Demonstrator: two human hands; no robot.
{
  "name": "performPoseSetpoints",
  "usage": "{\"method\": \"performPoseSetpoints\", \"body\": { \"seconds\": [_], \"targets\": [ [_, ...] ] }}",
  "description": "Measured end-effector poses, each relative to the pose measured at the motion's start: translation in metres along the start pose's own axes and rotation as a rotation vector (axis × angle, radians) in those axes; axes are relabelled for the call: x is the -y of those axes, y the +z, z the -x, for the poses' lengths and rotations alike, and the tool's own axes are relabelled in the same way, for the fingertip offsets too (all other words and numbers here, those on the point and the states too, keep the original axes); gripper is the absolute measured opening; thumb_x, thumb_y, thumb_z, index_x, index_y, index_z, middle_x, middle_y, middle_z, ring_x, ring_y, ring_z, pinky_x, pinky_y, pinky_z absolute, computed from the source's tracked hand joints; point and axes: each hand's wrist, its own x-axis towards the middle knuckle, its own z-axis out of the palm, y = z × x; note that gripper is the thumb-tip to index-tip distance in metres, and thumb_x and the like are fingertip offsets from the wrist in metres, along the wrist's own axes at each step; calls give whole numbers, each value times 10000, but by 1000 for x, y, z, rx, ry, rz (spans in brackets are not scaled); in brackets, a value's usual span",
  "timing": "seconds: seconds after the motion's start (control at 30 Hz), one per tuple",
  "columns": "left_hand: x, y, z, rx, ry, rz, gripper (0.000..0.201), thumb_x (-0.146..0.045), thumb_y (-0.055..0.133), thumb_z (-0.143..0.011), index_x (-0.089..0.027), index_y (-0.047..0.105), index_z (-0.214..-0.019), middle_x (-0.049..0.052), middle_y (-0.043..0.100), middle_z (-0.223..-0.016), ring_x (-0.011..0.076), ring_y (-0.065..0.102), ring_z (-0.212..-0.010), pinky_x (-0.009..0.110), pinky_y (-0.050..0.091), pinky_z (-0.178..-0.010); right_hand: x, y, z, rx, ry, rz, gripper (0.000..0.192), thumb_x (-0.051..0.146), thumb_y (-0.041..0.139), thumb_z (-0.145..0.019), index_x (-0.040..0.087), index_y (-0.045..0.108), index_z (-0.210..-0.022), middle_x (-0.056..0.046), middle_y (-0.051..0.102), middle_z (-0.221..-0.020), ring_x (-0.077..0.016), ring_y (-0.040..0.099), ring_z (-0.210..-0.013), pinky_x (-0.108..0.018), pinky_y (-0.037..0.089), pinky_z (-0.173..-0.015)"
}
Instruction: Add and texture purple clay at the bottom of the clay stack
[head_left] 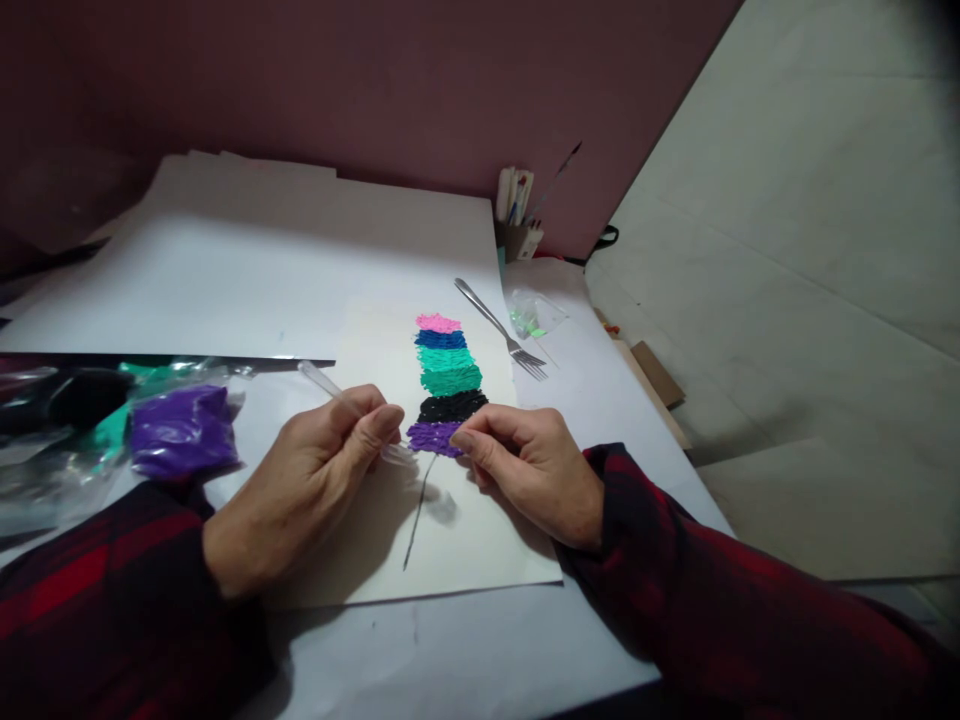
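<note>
My left hand (315, 470) grips a clear plastic stick (330, 385), its tip pointing at the purple clay band (433, 436) on a cream sheet (465, 540). My right hand (525, 460) rests on the sheet, fingertips pressed against the right edge of the purple band. Above it sit stacked bands of black (452, 405), green (448, 370), blue (440, 340) and pink (437, 322) clay. A thin dark line (418, 510) runs down the sheet from the purple band. Both sleeves are red and black plaid.
A metal fork (501, 328) lies right of the clay bands. A bag of purple clay (182, 432) and other bags sit at left. A small clear bag (534, 315) and a cup of tools (516, 225) stand behind. A large white board (262, 260) covers the table.
</note>
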Motion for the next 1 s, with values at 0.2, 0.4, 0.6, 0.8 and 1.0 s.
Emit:
{"method": "performPoseSetpoints", "body": {
  "seconds": [0.2,0.4,0.6,0.8,1.0],
  "targets": [
    [-1,1,1,42,-5,-11,362,-448,357,-948,-210,476,-703,-29,452,-630,134,443,-585,230,386,-540,0,0,0,0,3,-8,249,303,541,-900,151,620,-719,31,540,-523,-69,482,-466,-208,400,-485],
    [1,2,0,46,-6,-38,350,-436,362,-945,-211,459,-696,-33,440,-632,135,440,-588,237,384,-546,1,0,0,-3,3,-15,246,299,542,-898,149,623,-721,33,538,-521,-68,481,-462,-206,404,-484],
    [-1,1,1,62,-28,-43,342,-424,354,-956,-205,458,-715,-35,429,-648,130,430,-611,251,371,-575,0,0,-1,3,1,-14,252,309,539,-901,152,622,-723,32,536,-524,-69,481,-468,-211,403,-486],
    [-1,1,1,51,-25,-54,339,-419,367,-958,-208,446,-705,-43,420,-643,124,424,-601,257,361,-571,0,1,0,9,14,-17,248,313,535,-906,152,621,-739,35,528,-523,-66,472,-467,-210,396,-487],
    [-2,2,0,34,1,-113,344,-411,366,-956,-207,438,-688,-42,409,-628,125,417,-591,260,349,-568,0,0,0,7,10,-12,256,316,535,-905,148,623,-733,33,529,-521,-66,473,-467,-210,396,-489]
  ]
}}
